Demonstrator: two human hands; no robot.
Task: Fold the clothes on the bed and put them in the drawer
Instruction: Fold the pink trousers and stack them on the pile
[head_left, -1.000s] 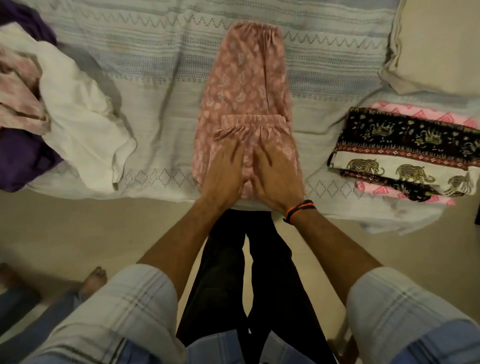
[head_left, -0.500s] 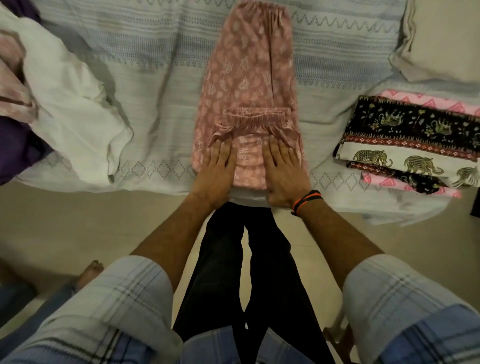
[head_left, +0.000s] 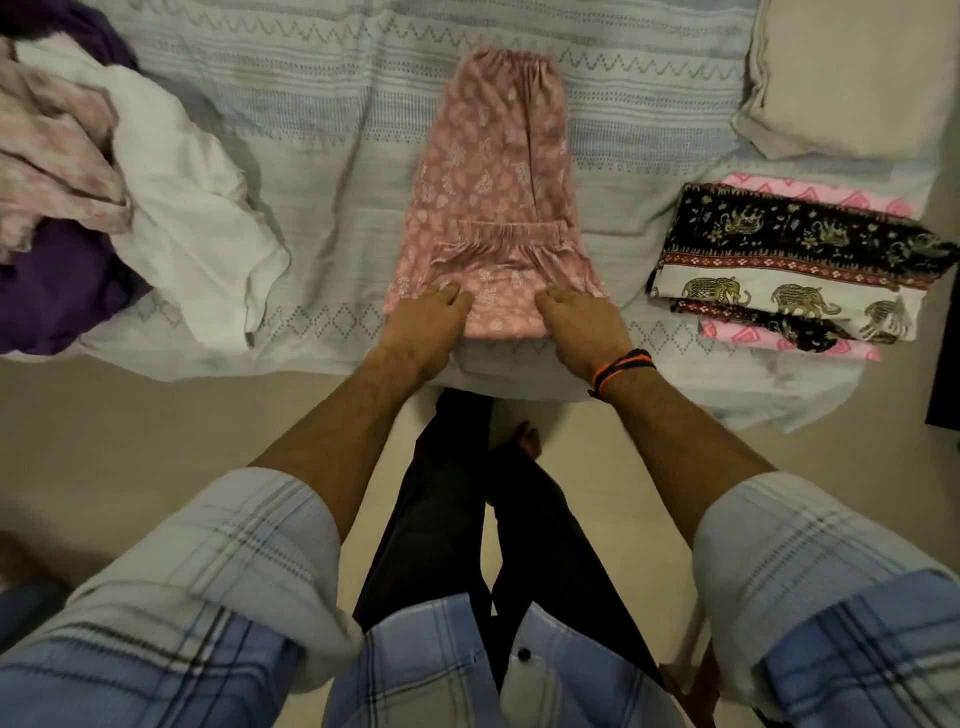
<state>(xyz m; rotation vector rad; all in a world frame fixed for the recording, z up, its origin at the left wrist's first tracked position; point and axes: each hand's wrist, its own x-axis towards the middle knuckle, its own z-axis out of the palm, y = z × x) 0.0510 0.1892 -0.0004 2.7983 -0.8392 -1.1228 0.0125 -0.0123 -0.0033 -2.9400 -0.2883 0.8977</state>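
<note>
So the bed (head_left: 332, 171) is taking up the whole top half of the view, covered in a pale blue-white sheet with zigzag and diamond stitching, and its near edge is hanging down over a beige floor (head_left: 156, 441). The person is standing right at that edge, dark trousers and one bare foot (head_left: 527, 439) showing below.

Over on the left a messy pile (head_left: 104, 197) is sitting unfolded: a white garment on top, something purple under it, a faded pink floral piece at the far left. On the right a folded stack (head_left: 789, 270) is lying near the edge, black-and-white elephant print over a pink zigzag piece. Behind that stack a beige pillow (head_left: 841, 73) is sitting in the top corner. Something dark is poking in at the right border, can't tell what.

Dead center, the pink pants (head_left: 493, 182) are lying lengthwise on the sheet, near end folded up so a gathered band is crossing the middle. Nothing is lying between them and the stack or the pile, just bare sheet.

The left hand (head_left: 421, 332) is sitting on the near left corner of the fold, fingers bunched and curling down into the fabric. The right hand (head_left: 582, 327), with an orange-and-black band (head_left: 621, 371) on the wrist, is doing the same on the near right corner. Whether they're really pinching the cloth or just pressing it, I can't tell for sure.
</note>
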